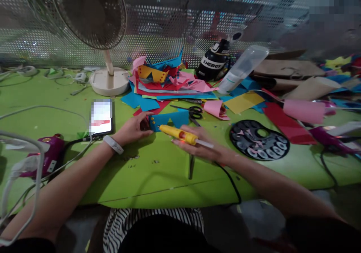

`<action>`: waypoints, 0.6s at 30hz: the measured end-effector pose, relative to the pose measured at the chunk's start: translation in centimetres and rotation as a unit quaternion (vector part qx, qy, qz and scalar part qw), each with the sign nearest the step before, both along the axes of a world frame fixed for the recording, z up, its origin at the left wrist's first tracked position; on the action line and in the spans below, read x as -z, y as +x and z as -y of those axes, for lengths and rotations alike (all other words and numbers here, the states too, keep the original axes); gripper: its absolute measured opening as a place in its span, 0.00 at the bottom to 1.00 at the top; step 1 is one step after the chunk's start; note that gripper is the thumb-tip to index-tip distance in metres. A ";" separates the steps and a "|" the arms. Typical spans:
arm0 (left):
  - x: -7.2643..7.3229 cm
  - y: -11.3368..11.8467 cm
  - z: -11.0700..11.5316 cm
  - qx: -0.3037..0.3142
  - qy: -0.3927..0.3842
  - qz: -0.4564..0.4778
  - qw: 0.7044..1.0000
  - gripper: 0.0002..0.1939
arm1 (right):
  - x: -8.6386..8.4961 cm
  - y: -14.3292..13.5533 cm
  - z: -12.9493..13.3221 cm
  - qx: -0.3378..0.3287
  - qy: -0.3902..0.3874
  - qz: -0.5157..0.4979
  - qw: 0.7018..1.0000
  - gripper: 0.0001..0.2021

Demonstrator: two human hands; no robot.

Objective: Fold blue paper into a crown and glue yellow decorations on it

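Note:
My left hand [137,129] is closed on the left end of a blue paper strip [182,118]. Small yellow dots mark that end, and a notch is cut in the strip's upper edge. In my right hand [201,144] is a yellow hot glue gun [180,134] with a clear glue stick poking out of its back. Its nozzle points left, close to the strip's lower left part; whether it touches cannot be made out. The glue gun's stand leg shows below my hand. Black scissors [195,112] lie just behind the strip, partly covered.
Behind are a fan [111,83], a stack of coloured paper [175,89], a black bottle [211,63] and a clear bottle [242,70]. A black palette [237,136] lies right. At left are a phone [98,113], a purple power strip [53,155] and loose cables.

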State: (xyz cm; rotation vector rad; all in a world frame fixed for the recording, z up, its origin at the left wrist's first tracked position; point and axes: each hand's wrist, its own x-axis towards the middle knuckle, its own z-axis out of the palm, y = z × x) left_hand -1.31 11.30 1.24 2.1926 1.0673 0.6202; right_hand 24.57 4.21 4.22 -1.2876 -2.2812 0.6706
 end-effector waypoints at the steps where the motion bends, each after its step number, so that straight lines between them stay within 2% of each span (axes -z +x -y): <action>1: 0.0 0.0 0.0 -0.002 0.005 -0.003 1.000 0.34 | 0.1 -0.4 -0.2 -0.004 0.004 0.005 1.000 0.15; 8: -0.3 0.3 0.2 -0.001 0.001 -0.003 1.000 0.33 | 1.1 -0.7 -0.6 0.016 -0.024 0.030 0.999 0.18; 18: 0.0 0.3 0.1 0.006 0.019 0.001 1.000 0.32 | 1.5 -0.7 -0.7 0.016 -0.022 0.045 0.999 0.18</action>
